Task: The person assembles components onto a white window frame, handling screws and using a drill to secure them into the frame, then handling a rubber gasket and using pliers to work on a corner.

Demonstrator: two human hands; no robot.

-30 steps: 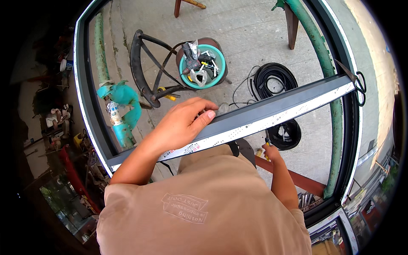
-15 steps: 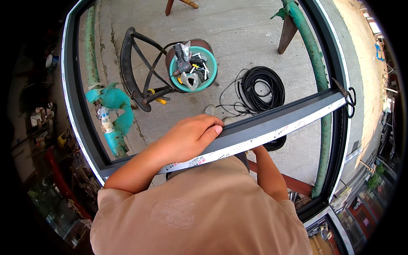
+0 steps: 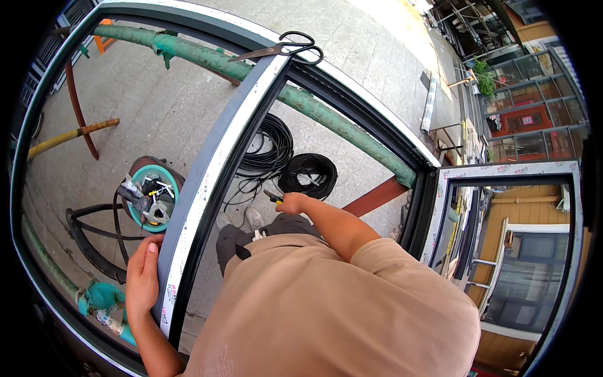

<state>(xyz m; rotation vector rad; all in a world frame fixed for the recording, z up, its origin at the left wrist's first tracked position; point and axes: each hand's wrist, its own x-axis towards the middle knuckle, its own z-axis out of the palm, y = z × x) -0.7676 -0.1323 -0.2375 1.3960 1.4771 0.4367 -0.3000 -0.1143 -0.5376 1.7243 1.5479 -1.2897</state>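
A large dark window frame with a white film-covered edge (image 3: 207, 14) lies raised in front of me, divided by a grey crossbar (image 3: 210, 141). My left hand (image 3: 143, 276) grips the near end of that crossbar, fingers curled at its edge and thumb lying along it. My right hand (image 3: 294, 204) is closed around what look like pliers (image 3: 272, 196), with dark jaws and a bit of yellow handle showing; the rest is hidden in the fist. It hangs low, beyond the crossbar's right side. Black-handled scissors (image 3: 282, 49) lie open across the crossbar's far end.
Green wrapped pipes (image 3: 326, 113) support the frame. Below are a turquoise basin (image 3: 139, 173) of tools and hardware, a black coil (image 3: 267, 147), a round black tub or coil (image 3: 308, 176), and a bent black tubular stand (image 3: 94, 242). A smaller frame (image 3: 509, 171) adjoins at right.
My view has swung right, so the crossbar now runs away from me. My right hand, hidden below the bar before, now shows with the pliers. My left hand remains on the crossbar.
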